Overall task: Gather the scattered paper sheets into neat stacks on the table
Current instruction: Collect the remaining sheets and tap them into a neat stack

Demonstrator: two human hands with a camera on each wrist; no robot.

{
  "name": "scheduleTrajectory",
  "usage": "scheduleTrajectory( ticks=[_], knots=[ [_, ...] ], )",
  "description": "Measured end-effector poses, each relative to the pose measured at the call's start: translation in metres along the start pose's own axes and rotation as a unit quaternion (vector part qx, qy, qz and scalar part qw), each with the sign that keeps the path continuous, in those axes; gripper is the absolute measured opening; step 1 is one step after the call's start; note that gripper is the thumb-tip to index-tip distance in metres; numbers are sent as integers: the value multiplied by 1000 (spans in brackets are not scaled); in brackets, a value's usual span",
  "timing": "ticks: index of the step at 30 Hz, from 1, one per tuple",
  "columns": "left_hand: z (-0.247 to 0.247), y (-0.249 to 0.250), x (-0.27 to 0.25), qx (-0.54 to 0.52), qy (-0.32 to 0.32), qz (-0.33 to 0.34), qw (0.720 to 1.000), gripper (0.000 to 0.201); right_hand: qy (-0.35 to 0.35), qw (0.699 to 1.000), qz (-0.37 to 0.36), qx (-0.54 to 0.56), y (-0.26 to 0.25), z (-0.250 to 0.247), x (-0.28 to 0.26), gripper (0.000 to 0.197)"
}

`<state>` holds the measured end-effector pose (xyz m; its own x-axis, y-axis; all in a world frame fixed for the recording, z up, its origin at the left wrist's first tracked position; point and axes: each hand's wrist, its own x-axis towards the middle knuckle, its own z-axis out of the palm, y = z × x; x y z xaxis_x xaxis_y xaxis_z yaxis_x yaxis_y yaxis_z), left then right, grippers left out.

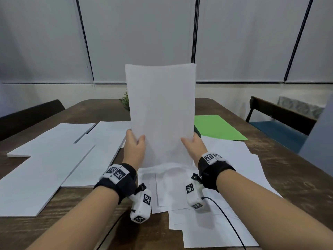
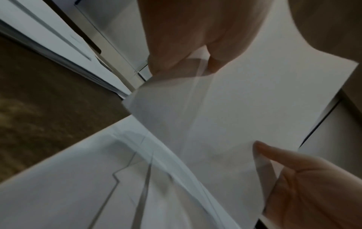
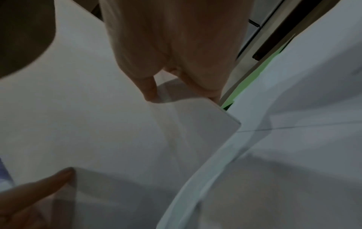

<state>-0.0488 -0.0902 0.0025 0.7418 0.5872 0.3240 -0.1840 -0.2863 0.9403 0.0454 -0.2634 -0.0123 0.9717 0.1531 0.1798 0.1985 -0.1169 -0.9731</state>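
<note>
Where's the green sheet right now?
In the head view, the green sheet lies flat on the table's far right, just beyond the right hand and behind the loose white sheets.

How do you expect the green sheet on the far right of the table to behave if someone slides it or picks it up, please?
The green sheet lies flat on the wooden table, thin like the white sheets, so it is probably light and would slide easily. Lifted by one edge it would likely droop. Whether it is stiffer card cannot be told.
</note>
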Motion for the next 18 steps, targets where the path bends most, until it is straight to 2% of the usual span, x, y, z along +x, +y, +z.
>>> scheduleTrajectory(
  ticks=[2,5,10,14,16,18],
  knots=[
    [3,-4,1,-1,-5,-20,1000,22,-5,1000,7,7,8,0,2,32],
    [5,-25,-2,21,-27,-84,996,41,-28,999,34,-13,31,1,-3,35],
    [8,-34,-1,63,-61,-114,990,37,-24,998,56,-20,38,-2,-7,35],
    [-8,-19,14,104,-91,-135,981,39,-40,996,32,-66,22,-1,-10,38],
    [-27,-11,22,124,-74,-164,976,31,-65,993,25,-93,9,7,-15,37],
    [-52,-7,29,108,-43,-203,972,34,-95,989,12,-116,-8,25,-21,38]
  ],
)
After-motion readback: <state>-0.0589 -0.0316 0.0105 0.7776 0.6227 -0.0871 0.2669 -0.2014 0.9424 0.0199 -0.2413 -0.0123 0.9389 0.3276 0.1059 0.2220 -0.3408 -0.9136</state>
